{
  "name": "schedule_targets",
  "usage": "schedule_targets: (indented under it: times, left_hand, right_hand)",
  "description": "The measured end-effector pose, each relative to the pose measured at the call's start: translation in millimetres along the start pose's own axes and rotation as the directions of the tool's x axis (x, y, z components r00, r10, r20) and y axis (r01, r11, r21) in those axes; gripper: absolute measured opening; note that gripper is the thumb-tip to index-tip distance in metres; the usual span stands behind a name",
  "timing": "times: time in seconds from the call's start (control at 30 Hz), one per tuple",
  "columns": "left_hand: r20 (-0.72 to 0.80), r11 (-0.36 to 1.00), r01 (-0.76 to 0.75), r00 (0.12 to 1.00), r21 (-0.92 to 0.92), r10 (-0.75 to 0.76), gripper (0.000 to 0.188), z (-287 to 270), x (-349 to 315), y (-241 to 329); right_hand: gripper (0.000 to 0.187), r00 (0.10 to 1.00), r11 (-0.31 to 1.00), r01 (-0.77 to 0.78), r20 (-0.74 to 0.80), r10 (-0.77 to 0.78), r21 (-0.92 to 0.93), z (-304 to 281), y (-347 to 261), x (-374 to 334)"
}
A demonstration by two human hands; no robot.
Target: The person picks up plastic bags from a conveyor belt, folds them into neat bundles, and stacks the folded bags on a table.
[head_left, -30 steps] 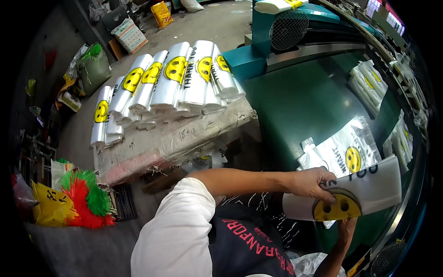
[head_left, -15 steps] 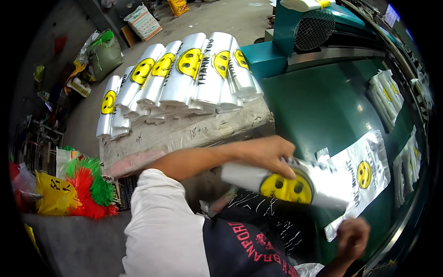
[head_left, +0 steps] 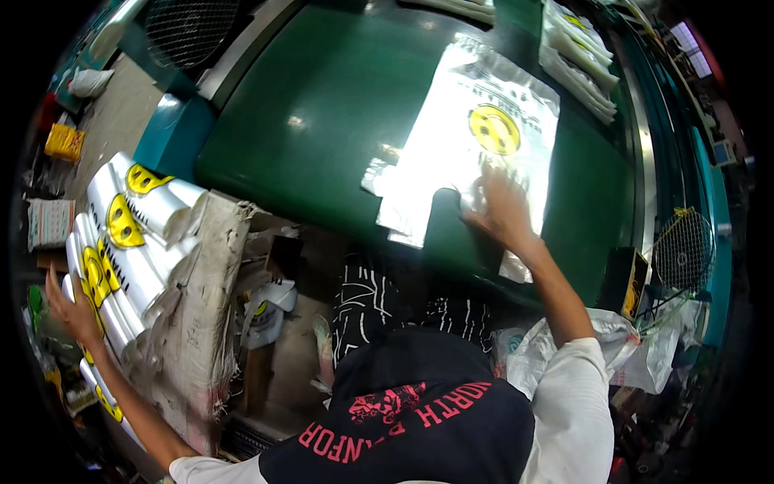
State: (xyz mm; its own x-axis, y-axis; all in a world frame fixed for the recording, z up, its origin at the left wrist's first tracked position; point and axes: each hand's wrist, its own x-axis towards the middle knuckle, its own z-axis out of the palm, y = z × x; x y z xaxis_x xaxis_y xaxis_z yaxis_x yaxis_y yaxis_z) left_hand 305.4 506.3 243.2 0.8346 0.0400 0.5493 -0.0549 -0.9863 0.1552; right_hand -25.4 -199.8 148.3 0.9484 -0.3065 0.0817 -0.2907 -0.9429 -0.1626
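My left hand (head_left: 74, 310), its fingers stretched out, lies at the outer side of a pile of folded white plastic bag bundles (head_left: 133, 266) with yellow smiley prints. It grips nothing that I can see. Over a flat stack of white plastic carrier bags (head_left: 439, 137), my right hand (head_left: 506, 206) rests near the yellow smiley, thumb and fingers apart. The bag stack lies spread on a green table (head_left: 322, 121), its cut-out handle end toward me.
The bundles lie on a worn, pale board-like stand (head_left: 205, 315). More folded bags (head_left: 576, 56) sit at the table's far right. A wire-mesh fan guard (head_left: 684, 250) stands at right, beside crumpled white plastic sacks (head_left: 597, 347). A teal machine box (head_left: 173, 133) is at the table's left.
My view has swung right. The folded bag bundle my left hand carried is released, and that hand is now at the pile. My right hand has moved onto the flat bags.
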Motion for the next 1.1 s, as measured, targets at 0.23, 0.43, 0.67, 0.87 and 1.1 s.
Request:
schedule_targets:
  times: [0.23,0.43,0.67,0.87,1.1]
  left_hand:
    - [0.108,0.376,-0.292,0.646,-0.879,0.756,0.064,36,-173,459]
    - [0.39,0.658,-0.371,0.581,-0.655,0.715,0.085,65,-236,588]
    - [0.245,0.244,0.057,0.416,-0.968,0.876,0.062,60,-238,574]
    - [0.369,0.397,-0.22,0.156,-0.891,0.916,0.058,25,-275,506]
    - [0.68,0.547,0.568,0.031,-0.615,0.733,0.052,19,-255,583]
  right_hand:
    - [0.04,0.976,0.736,-0.026,-0.141,0.165,0.677,35,41,-12]
    - [0.048,0.994,0.747,-0.062,-0.023,0.103,0.662,13,36,-28]
    - [0.08,0.941,0.93,-0.139,-0.248,0.232,0.34,4,75,-83]
    - [0.079,0.843,0.578,-0.277,-0.095,0.529,0.767,0,99,-140]
    - [0.03,0.872,0.628,-0.445,0.152,0.465,0.639,-39,94,-136]
